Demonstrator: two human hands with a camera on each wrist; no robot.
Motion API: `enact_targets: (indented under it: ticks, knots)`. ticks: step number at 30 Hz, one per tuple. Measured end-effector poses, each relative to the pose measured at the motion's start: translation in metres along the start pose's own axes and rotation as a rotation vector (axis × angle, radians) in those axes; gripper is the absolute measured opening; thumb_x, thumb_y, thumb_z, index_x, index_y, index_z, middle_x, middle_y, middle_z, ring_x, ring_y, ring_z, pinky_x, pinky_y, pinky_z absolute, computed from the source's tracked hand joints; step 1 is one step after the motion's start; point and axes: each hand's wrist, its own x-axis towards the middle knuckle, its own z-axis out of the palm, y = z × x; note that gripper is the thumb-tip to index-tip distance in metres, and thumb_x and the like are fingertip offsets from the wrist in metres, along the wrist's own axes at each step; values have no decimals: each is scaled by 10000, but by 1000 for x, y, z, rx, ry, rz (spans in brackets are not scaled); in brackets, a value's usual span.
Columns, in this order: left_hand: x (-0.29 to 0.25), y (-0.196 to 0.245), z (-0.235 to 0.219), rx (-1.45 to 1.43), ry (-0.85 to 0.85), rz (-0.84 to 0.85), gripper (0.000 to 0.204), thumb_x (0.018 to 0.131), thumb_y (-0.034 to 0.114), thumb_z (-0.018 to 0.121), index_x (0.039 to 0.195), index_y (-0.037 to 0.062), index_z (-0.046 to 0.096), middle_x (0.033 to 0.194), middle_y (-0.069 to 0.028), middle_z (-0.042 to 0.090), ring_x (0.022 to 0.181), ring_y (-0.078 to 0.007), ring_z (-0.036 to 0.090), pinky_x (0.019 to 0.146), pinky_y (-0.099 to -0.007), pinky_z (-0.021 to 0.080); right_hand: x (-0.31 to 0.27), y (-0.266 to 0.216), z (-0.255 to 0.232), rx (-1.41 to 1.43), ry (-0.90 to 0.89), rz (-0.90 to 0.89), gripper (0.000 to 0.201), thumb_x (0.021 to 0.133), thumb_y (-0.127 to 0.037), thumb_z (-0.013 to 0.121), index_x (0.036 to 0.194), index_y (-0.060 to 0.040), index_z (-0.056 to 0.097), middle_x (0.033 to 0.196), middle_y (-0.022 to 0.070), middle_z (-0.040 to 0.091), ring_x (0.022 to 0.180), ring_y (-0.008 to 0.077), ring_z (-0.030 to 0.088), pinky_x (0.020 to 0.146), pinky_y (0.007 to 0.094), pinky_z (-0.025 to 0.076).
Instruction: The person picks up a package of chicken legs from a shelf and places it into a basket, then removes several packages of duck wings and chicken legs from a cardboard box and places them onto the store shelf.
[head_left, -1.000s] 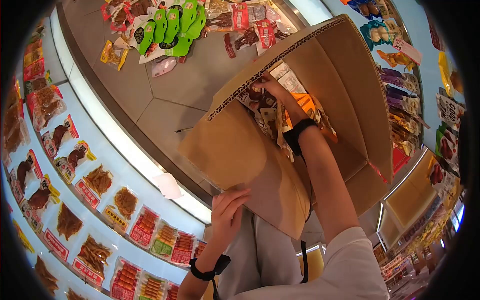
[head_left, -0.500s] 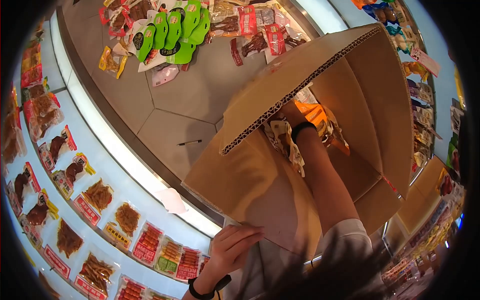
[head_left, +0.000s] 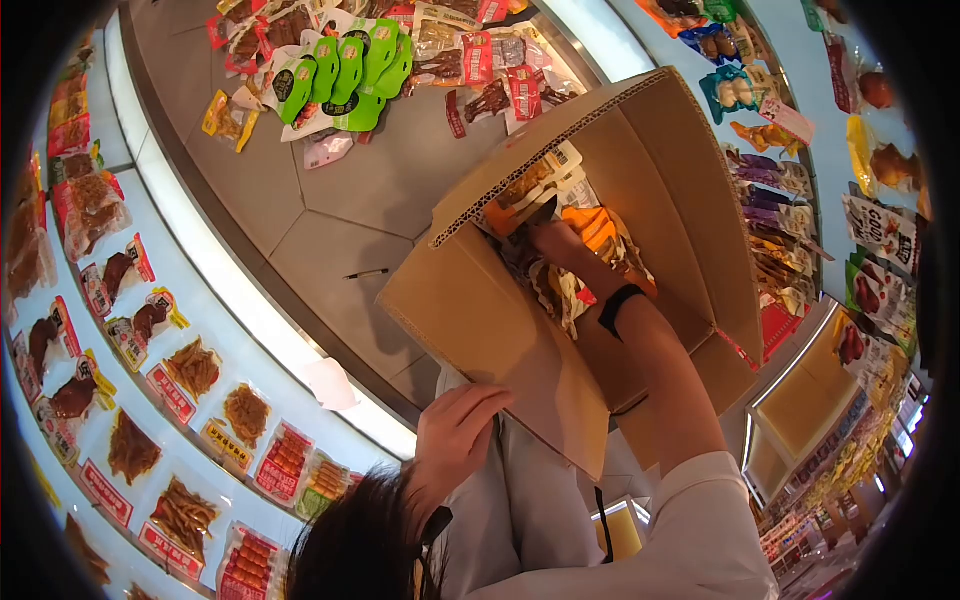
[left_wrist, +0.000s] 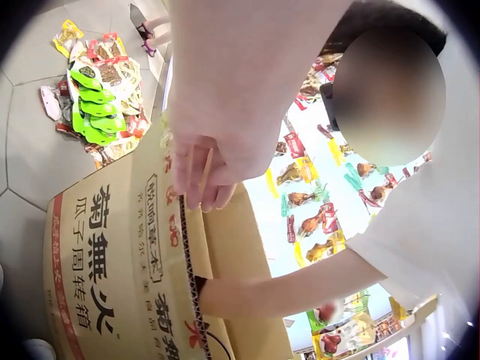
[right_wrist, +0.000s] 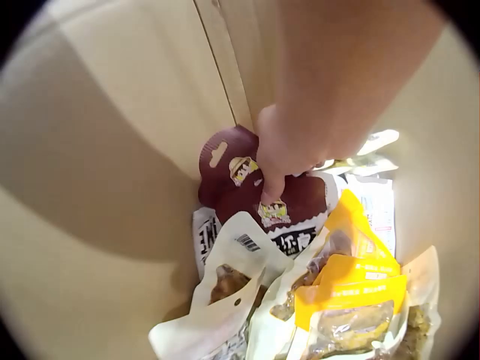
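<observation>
Inside the tall cardboard box (head_left: pixel 560 350), my right hand (head_left: pixel 560 245) reaches down among the snack packets. In the right wrist view its thumb presses on a dark brown snack packet (right_wrist: pixel 229 187) with a hang hole, and the other fingers are mostly hidden behind the hand. Orange packets (right_wrist: pixel 352 281) and pale pouches (right_wrist: pixel 247 240) lie just beside it. My left hand (head_left: pixel 460 425) is at the near edge of the box's flap, its fingers fairly straight and together. In the left wrist view those fingers hang right by the box's printed side (left_wrist: pixel 112 262).
Green-topped packets (head_left: pixel 345 75) and other bagged meats lie piled on the tiled floor beyond the box. A pen (head_left: pixel 366 273) lies on the floor beside it. Lit shelves (head_left: pixel 215 330) of packed snacks curve along the left, with more packets (head_left: pixel 735 90) along the right.
The right hand went deeper behind the box's edge, then came back partly into view with a dark packet edge beside it. The left hand stays by the flap.
</observation>
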Motion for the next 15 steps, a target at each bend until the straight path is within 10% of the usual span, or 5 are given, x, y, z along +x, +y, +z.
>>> enact_targets:
  ticks: [3, 9, 14, 15]
  knots:
    - [8, 31, -4, 52, 52, -94, 275, 651, -61, 544, 903, 43, 581, 910, -65, 589, 764, -264, 576, 643, -323, 485, -57, -2, -43, 382, 423, -175, 130, 664, -72, 615, 747, -17, 531, 757, 84, 532, 666, 259, 587, 568, 323, 474]
    - [59, 73, -38, 52, 316, 7, 465, 711, 89, 654, 1148, 51, 501, 1041, -99, 574, 946, -259, 558, 826, -304, 440, -186, -15, -212, 746, 556, 232, 241, 628, -40, 711, 786, 35, 546, 760, 69, 533, 566, 242, 515, 518, 296, 426]
    - [114, 78, -56, -622, -278, -214, 670, 656, 199, 742, 1228, 37, 434, 1093, -108, 561, 977, -202, 547, 869, -303, 411, -225, -10, -343, 1083, 504, 79, 220, 704, -79, 705, 880, 18, 616, 823, 54, 596, 687, 97, 540, 612, 228, 426]
    - [118, 82, -59, -820, -502, -301, 692, 648, 216, 753, 1232, 35, 429, 1100, -103, 559, 978, -187, 546, 863, -304, 415, -220, -16, -353, 1509, 429, 233, 234, 736, -103, 688, 921, 15, 607, 843, 50, 611, 725, 76, 554, 640, 216, 443]
